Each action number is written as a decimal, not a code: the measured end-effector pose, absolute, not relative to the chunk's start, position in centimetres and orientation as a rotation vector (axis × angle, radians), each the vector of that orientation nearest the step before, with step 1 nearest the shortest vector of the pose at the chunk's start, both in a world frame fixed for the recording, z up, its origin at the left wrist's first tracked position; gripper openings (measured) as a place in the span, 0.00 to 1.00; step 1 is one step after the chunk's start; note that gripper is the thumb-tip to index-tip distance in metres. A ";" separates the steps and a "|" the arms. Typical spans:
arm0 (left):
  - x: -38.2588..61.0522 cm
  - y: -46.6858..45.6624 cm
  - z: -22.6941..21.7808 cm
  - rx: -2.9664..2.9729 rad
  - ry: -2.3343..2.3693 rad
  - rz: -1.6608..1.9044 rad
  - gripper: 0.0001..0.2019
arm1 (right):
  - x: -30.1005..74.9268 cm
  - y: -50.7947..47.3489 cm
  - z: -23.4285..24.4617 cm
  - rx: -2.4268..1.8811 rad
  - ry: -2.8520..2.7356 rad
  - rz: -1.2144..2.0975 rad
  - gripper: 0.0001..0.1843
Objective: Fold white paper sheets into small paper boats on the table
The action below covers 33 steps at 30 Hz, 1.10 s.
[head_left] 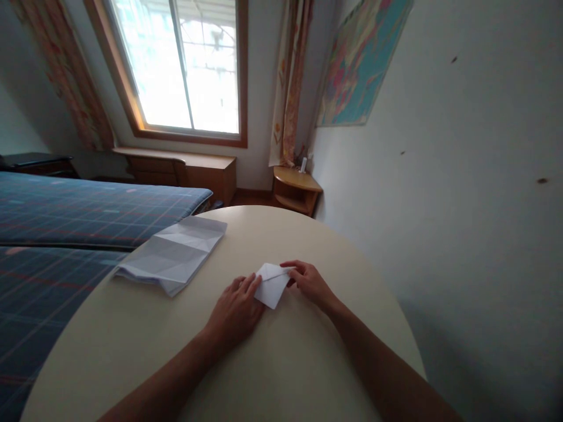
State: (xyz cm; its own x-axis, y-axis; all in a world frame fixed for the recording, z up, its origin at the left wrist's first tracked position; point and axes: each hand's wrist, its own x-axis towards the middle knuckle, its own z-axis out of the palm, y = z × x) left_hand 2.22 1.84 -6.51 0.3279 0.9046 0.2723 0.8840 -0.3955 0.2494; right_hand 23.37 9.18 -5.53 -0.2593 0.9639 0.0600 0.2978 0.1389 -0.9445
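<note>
While my forearms [171, 370] reach in over the near part of the round table [316, 375], my left hand [237, 306] holds the left edge of a small folded paper [273, 288], fingertips laid over its top face; where that thumb sits I cannot tell. My right hand [311, 285] grasps the same paper by its right corner, pinching it between thumb and bent fingers. The small folded paper is near the middle of the table, one corner pointing back towards me and a crease running across its upper part. On the left side of the table lies a larger creased paper [180, 252], well apart from both my hands, its left end close to the table's rim. Left of the table is a bed [97, 205] with blue checked covering. Beyond the table, off to the left, stands a wooden desk [215, 167], and straight beyond it a small corner shelf [297, 177] with a few things on top, too blurred for me to name. Higher up past the table's far rim, a bright window [206, 76] hangs between flowered curtains [294, 82]. Right of the table rises a pale wall [466, 246], bearing a colourful map [365, 64] and some dark spots [542, 180]
</note>
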 end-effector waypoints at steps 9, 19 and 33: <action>0.5 3.0 -6.0 2.441 1.795 0.627 0.18 | 23.8 8.9 -4.4 -1.262 -1.801 1.079 0.21; 0.2 3.2 -6.2 2.401 1.708 0.978 0.13 | 24.0 7.6 -3.0 -0.935 -2.002 0.873 0.15; 0.7 3.6 -5.9 1.856 1.354 1.066 0.14 | 24.6 9.2 -4.3 -1.069 -1.799 1.220 0.18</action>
State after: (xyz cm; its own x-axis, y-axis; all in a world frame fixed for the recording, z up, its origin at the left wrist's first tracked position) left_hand 0.67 3.62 -5.86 0.1572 0.9538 0.2561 0.4724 -0.3004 0.8286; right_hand 24.64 9.21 -4.31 -0.4110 0.9061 0.1001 0.2421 0.2144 -0.9463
